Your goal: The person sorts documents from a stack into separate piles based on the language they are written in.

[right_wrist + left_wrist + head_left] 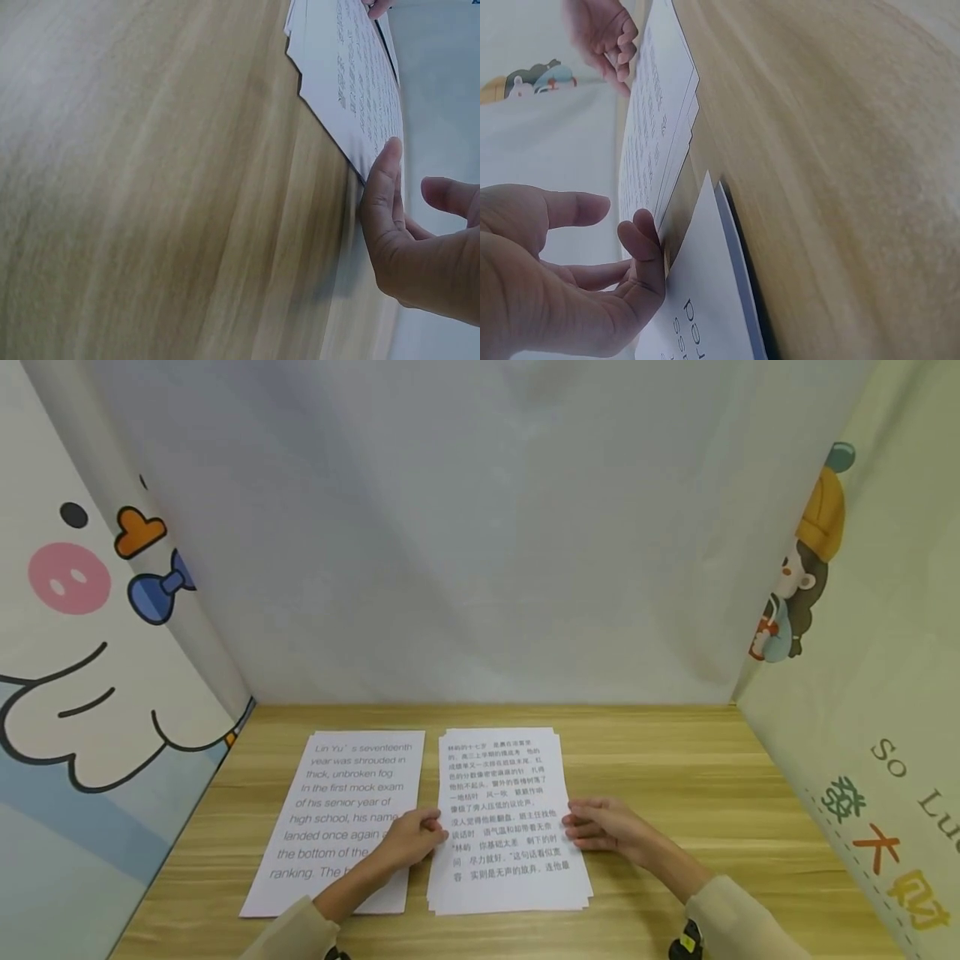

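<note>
A stack of sheets printed with Chinese text (502, 818) lies on the table, its corners slightly staggered. At its left edge is my left hand (413, 839), fingers loosely bent and thumb apart from them in the left wrist view. My right hand (607, 831) has its fingertips right at the stack's right edge; in the right wrist view its thumb stands away from the fingers. Neither hand grips the sheets. A second stack, printed with English text (337, 810), lies to the left, partly hidden under my left hand and forearm.
The wood-grain table (712, 793) extends to both sides of the stacks. A pale cloth wall (487, 543) rises at its back edge. Cartoon-printed panels stand at the left (67, 693) and right (862, 652).
</note>
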A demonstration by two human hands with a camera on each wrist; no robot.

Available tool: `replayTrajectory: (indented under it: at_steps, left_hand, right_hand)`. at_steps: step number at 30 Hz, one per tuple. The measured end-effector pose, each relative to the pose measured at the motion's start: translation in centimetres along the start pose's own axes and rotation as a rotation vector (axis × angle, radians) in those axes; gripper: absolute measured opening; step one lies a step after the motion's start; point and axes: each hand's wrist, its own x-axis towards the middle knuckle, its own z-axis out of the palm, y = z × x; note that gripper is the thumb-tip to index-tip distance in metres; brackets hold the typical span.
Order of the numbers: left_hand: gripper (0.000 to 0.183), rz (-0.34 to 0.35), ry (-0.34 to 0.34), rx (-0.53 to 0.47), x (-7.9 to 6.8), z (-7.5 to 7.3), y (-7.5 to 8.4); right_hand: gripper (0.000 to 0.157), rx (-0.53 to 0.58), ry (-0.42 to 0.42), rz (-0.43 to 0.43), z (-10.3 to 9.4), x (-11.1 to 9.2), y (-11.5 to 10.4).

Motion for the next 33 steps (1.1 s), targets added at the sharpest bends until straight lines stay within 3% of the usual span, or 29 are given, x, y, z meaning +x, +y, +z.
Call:
replayTrajectory:
  at_steps: [33]
  left_hand:
    - [0.056,-0.014,-0.015,-0.088,-0.31,0.05,0.05]
  right_hand:
    - [0.056,-0.065,0.023,-0.063,0.52,-0.16,0.35]
